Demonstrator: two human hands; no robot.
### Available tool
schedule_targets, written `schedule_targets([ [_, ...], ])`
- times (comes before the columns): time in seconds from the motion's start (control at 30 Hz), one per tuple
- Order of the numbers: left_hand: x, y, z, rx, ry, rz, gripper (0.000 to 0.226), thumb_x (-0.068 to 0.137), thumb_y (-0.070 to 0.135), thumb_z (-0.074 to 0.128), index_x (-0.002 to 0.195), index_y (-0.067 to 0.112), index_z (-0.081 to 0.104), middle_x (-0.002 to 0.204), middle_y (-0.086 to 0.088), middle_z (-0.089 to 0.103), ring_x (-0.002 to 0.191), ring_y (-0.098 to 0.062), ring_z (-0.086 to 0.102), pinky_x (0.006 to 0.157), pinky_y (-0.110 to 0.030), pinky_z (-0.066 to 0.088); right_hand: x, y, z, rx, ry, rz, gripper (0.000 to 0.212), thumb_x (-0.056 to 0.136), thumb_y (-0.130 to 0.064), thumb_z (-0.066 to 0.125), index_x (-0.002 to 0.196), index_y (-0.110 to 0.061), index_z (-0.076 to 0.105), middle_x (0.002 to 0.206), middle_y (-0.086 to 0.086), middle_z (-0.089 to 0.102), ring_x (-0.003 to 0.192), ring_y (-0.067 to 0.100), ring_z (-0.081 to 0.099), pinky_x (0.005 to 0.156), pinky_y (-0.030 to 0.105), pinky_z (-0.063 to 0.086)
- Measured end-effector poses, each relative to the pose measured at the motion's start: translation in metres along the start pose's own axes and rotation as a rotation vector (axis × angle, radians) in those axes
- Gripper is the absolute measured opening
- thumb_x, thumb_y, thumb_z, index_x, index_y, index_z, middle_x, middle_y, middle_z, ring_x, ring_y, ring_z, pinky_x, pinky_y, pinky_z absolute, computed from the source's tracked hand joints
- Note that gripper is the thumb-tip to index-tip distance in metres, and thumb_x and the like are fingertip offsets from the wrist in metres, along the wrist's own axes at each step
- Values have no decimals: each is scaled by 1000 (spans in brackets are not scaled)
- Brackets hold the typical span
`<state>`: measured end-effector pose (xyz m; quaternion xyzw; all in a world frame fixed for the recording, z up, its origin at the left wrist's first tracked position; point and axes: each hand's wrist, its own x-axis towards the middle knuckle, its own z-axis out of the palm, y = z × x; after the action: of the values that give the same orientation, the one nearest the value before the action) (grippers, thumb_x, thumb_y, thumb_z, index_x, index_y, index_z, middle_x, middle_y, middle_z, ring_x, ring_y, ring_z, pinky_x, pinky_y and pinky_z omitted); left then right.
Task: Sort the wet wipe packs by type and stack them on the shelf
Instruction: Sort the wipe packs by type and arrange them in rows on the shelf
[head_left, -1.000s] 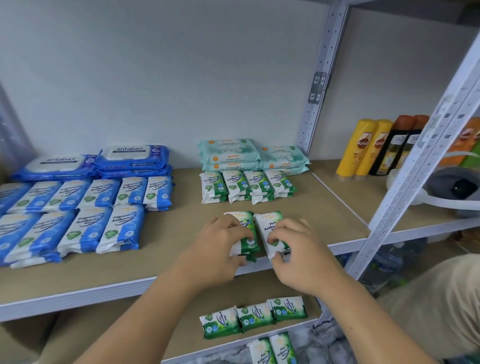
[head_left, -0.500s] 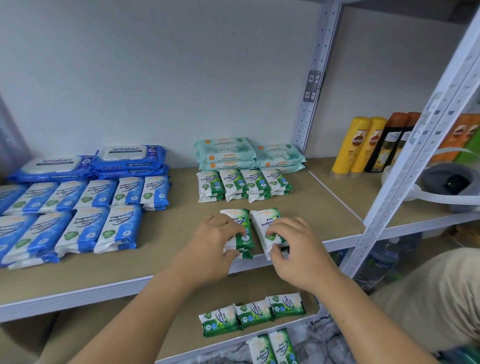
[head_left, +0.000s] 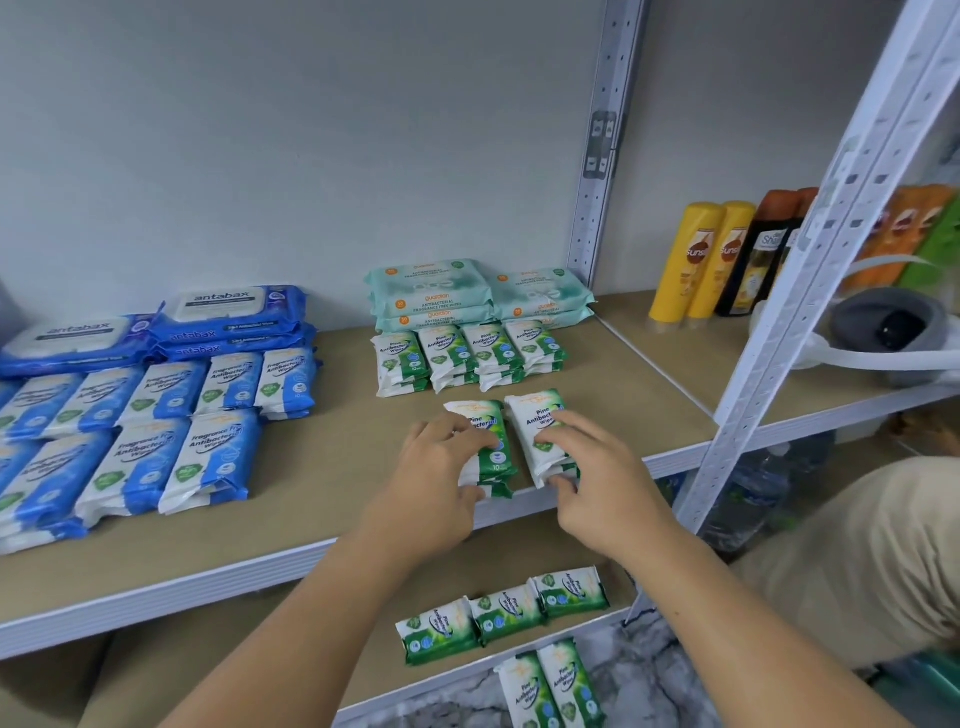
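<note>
Two small stacks of green pine wipe packs lie side by side near the front edge of the shelf board. My left hand grips the left stack, fingers curled over its top and thumb at its near end. My right hand grips the right stack the same way. Behind them stands a row of green pine packs, two deep, and mint guardian packs sit against the wall. Blue fragrance-free packs and blue antabax packs fill the left side.
Three green packs lie on the lower shelf, and two more on the marbled floor. Shampoo bottles stand on the neighbouring shelf at the right. A white metal upright crosses the right foreground. A water bottle stands below.
Both hands have slid the two green stacks slightly farther onto the shelf, and my fingers have shifted toward the near ends of the packs.
</note>
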<state>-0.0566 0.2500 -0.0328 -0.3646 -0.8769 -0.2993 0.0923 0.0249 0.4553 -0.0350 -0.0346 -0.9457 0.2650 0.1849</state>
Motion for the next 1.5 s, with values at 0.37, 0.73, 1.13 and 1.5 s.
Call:
schedule_targets([
  [0.37,89,44,88,-17,27,174,52,83,23,76,133,23,62,126,-4,51,115,-27,45,103,-41,42,33,86,-32,-190,281,315,60,71,7,71,126,-16,66,145,14,37,119,42,50,92,45,51],
  [0.73,181,38,130,353,208,263,48,73,37,70,117,19,70,107,-8,66,108,-37,48,109,-50,35,108,127,-19,-127,319,241,59,61,6,69,116,-14,67,126,10,47,102,36,56,87,40,51],
  [1.13,213,22,136,542,174,29,44,90,28,54,134,31,57,132,-1,61,134,-33,38,117,-58,5,180,149,6,-70,315,77,58,60,15,61,112,-10,70,119,8,56,102,32,58,81,37,51],
  [1.5,217,26,134,609,132,-19,52,91,21,52,142,28,47,135,-2,57,130,-32,42,115,-60,10,194,166,13,-102,323,-29,56,61,13,63,111,-12,70,117,11,58,99,36,60,78,43,54],
])
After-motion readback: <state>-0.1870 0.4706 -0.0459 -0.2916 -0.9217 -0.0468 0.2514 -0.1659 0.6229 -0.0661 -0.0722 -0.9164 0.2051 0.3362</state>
